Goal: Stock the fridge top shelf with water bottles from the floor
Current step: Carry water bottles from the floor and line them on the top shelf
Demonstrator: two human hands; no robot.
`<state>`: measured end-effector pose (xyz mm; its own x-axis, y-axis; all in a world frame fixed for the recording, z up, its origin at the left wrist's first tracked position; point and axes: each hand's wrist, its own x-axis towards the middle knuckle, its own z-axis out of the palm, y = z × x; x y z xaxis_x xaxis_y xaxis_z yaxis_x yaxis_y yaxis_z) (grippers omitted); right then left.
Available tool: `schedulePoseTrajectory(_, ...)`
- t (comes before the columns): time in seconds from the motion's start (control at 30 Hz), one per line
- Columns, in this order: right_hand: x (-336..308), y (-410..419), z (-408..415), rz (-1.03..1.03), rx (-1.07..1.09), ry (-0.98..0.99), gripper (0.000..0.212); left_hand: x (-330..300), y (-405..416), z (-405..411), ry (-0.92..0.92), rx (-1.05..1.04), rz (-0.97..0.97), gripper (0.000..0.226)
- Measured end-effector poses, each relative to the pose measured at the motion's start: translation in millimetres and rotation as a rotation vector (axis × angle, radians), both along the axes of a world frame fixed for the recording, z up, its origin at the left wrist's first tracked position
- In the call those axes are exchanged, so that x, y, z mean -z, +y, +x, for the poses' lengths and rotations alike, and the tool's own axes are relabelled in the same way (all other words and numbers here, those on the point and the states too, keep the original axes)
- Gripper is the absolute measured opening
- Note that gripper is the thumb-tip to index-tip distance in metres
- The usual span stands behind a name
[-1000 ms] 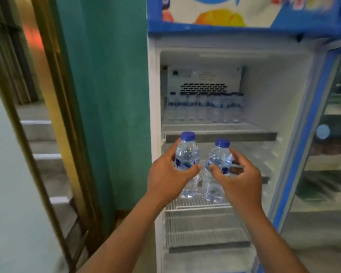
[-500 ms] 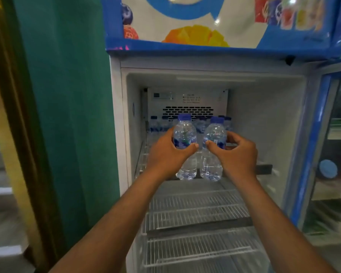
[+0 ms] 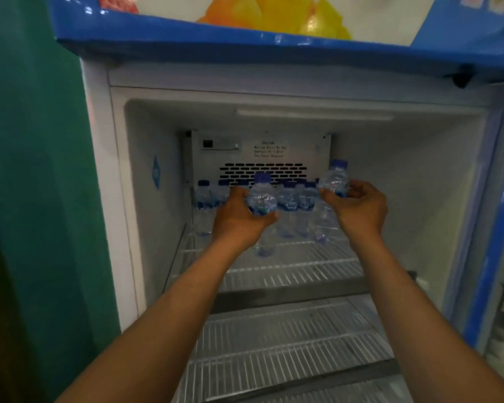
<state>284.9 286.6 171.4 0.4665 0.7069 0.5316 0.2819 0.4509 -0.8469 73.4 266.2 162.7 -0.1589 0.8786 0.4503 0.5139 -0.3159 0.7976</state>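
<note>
Both arms reach into the open fridge over the top wire shelf. My left hand grips a small clear water bottle with a blue cap, upright, its base close above the shelf. My right hand holds a second bottle, higher and to the right, tilted slightly. Behind them a row of several blue-capped bottles stands along the back of the shelf, partly hidden by my hands.
The vent panel forms the back wall. A second wire shelf lies below. The open glass door with its blue frame stands at the right. A green wall borders the fridge on the left.
Both hands have moved deeper into the fridge over the top shelf. They have spread apart, and the right bottle now sits higher than the left one.
</note>
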Motion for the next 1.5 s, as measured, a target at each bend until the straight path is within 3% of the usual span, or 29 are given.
schedulePoseTrajectory(0.23,13,67,-33,-0.016,-0.134,-0.117,0.031,13,65,-11,-0.012,-0.081,0.011,0.065)
schedulePoseTrajectory(0.37,29,102,-59,-0.071,-0.164,-0.219,0.028,20,93,-16,-0.046,-0.103,-0.022,0.059)
schedulePoseTrajectory(0.53,32,129,-87,-0.199,-0.096,-0.421,0.042,27,122,-22,-0.035,-0.14,-0.023,0.056)
schedulePoseTrajectory(0.7,33,138,-100,-0.273,-0.033,-0.481,0.044,36,143,-20,-0.016,-0.176,-0.016,0.06)
schedulePoseTrajectory(1.33,50,154,-97,-0.204,0.062,-0.682,0.062,46,172,-24,-0.001,-0.226,-0.059,0.07)
schedulePoseTrajectory(1.5,55,153,-94,-0.247,0.012,-0.732,0.082,64,172,-35,0.079,-0.157,-0.234,0.083)
